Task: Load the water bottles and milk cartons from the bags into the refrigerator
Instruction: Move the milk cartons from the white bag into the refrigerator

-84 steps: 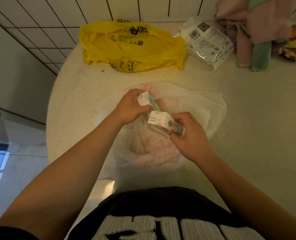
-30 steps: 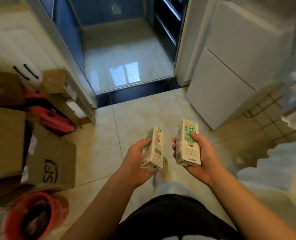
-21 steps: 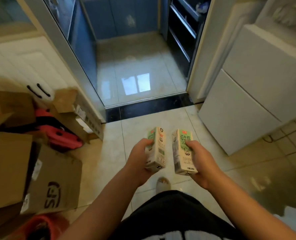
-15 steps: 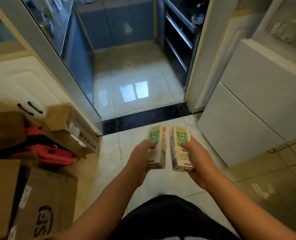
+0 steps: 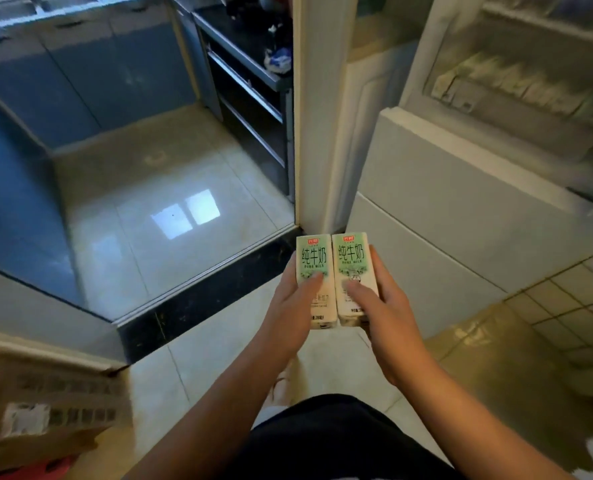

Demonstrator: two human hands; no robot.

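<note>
Head view: looks down at both hands, held out over the pale tiled floor.
Left hand: grips the left milk carton, thumb laid across its printed front, fingers hidden behind it.
Right hand: grips the right milk carton the same way, thumb on the front.
Cartons: upright, green fronts facing the camera, long sides touching. A second ago a clear gap lay between them and they were turned partly away.
Refrigerator: far right, just beyond the cartons, with closed pale lower fronts. Its open upper compartment is now in view with a blurred row of pale packs. Earlier only closed fronts showed.
Threshold: dark strip to the left of the hands, now nearer than before.
Cardboard box: near left corner, blurred. The other boxes and the red things seen earlier are out of frame.
</note>
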